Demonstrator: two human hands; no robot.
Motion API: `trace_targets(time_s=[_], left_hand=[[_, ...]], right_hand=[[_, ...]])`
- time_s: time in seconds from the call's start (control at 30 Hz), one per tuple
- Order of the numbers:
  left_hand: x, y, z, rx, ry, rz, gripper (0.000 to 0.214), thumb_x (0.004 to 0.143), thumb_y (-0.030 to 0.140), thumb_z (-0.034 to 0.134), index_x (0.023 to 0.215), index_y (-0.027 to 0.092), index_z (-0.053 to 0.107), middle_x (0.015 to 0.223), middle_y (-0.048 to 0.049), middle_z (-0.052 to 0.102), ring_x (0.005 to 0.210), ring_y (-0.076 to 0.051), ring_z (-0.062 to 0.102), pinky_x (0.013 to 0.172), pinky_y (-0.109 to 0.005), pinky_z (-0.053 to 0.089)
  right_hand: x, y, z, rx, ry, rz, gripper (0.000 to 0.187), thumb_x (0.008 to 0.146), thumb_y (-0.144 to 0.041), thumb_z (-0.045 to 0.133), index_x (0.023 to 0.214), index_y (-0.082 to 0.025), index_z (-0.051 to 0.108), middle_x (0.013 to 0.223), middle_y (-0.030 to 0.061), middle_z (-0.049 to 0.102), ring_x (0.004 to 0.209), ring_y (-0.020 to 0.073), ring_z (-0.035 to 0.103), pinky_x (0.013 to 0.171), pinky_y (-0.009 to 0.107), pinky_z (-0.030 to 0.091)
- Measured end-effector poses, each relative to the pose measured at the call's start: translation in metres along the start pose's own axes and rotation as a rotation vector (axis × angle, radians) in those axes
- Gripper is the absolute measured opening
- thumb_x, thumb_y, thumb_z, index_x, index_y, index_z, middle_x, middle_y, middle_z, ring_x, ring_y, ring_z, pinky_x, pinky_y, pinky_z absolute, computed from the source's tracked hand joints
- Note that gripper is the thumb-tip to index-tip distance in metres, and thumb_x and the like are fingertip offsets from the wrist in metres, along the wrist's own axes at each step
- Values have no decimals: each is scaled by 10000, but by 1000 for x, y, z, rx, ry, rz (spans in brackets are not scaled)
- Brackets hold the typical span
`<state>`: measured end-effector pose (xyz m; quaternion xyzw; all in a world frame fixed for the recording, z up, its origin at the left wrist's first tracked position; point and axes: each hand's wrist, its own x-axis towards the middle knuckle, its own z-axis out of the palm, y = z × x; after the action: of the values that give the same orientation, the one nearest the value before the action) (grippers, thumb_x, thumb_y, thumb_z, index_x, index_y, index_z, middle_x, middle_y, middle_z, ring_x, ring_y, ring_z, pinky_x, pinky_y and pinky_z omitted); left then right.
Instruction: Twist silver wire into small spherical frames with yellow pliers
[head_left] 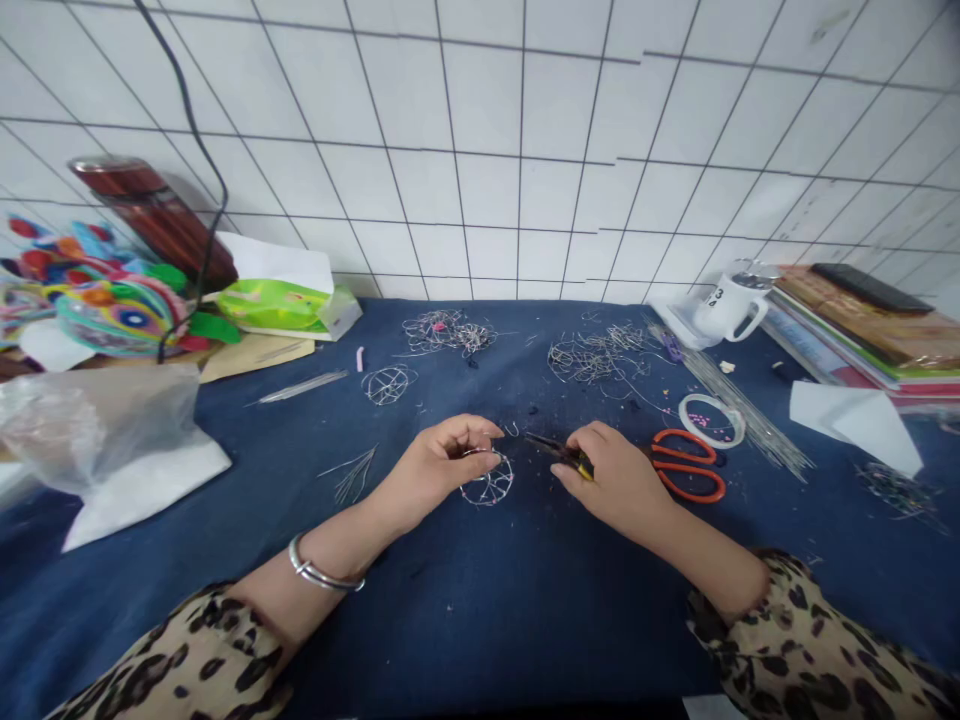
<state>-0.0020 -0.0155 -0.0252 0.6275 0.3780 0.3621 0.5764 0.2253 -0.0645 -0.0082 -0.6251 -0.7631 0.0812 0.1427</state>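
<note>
My left hand [450, 458] pinches a round openwork wire ornament [489, 486] at its upper left rim, holding it just over the dark blue cloth. Tiny pinkish beads dot the wire. A small bent wire end [513, 430] sticks up past the fingertips. In my right hand [611, 470] are pliers [551, 444] with dark jaws and a bit of yellow on the handle. The jaws point left at the wire end, a short gap away; whether they are parted is too small to tell. Orange-handled scissors [686, 466] lie beside my right wrist.
Tangled wire pieces [596, 355] and another wire heap [448, 333] lie toward the tiled wall. A second wire ball [388, 384] sits left. Loose straight wires [356, 475] lie near my left forearm. A white ring dish [712, 420], mug [731, 305] and books [862, 330] stand right.
</note>
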Motion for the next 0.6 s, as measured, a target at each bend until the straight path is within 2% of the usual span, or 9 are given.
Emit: trace_targets(time_s=[0.13,0.3,0.4,0.6], left_hand=[[3,-6,-5,-53,93,3,260,741,239,658,991,196,602,746,17,508,654,-86,473,611,-210,394],[7,-12,-7,-51,211,6,231,741,258,660,962,196,629,744,15,504,656,-86,457,606,-202,381],[9,-13,-7,-59,246,-1,234,742,268,658,964,199,635,750,12,520,654,-87,458,601,-199,381],[11,-13,-9,-76,290,-30,247,743,283,652,975,202,634,782,-1,553,656,-94,473,602,-204,400]], right_hand=[[3,7,-4,-129,-7,-10,251,798,-446,533,885,-210,514,851,28,531,815,175,521,660,260,375],[11,12,-14,-273,-81,-48,306,843,-510,426,890,-227,532,848,33,554,773,181,553,619,258,366],[22,14,-20,-301,-171,-73,327,846,-531,397,877,-237,535,823,20,564,732,173,568,591,252,356],[43,7,-24,-363,-250,-90,334,832,-522,413,881,-224,554,868,41,586,768,194,585,616,271,376]])
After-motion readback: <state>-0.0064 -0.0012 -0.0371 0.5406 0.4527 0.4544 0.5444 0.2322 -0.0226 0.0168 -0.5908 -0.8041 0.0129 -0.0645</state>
